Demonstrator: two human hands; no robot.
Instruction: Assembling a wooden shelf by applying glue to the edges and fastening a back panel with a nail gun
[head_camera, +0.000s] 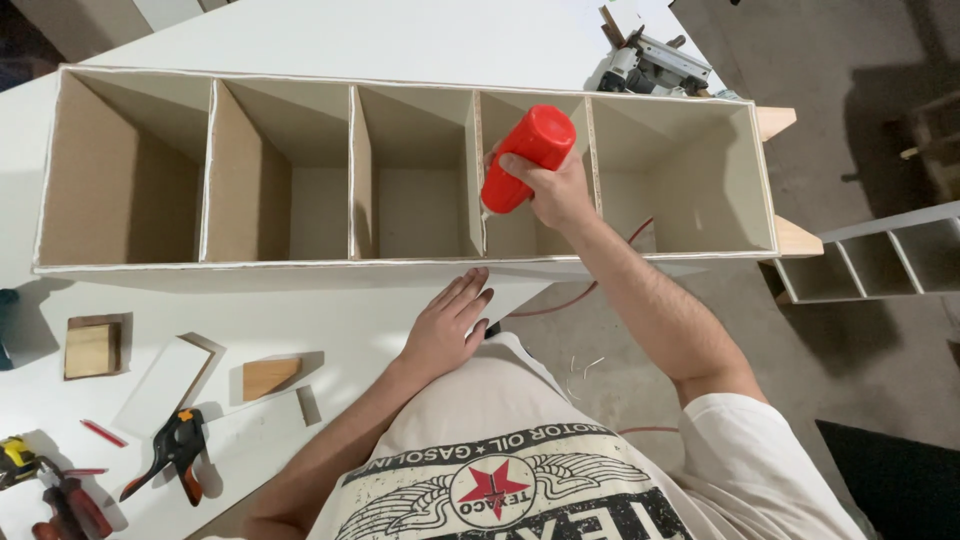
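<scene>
My right hand (558, 192) grips a red squeeze bottle (526, 158), tilted nozzle down against the front edge of a divider (477, 180) in a long white shelf unit (400, 262) lying on its back. The unit has several compartments with brown inner faces. My left hand (447, 325) rests flat, fingers spread, on the white worktable (340, 325) just below the unit's near edge.
Two small wood blocks (92, 349) (270, 376), a white panel offcut (160, 385), a black and orange spring clamp (172, 450), a red pencil (103, 433) and pliers (70, 505) lie at the left. A power tool (650, 62) sits at the far right. Another shelf unit (880, 262) stands on the floor.
</scene>
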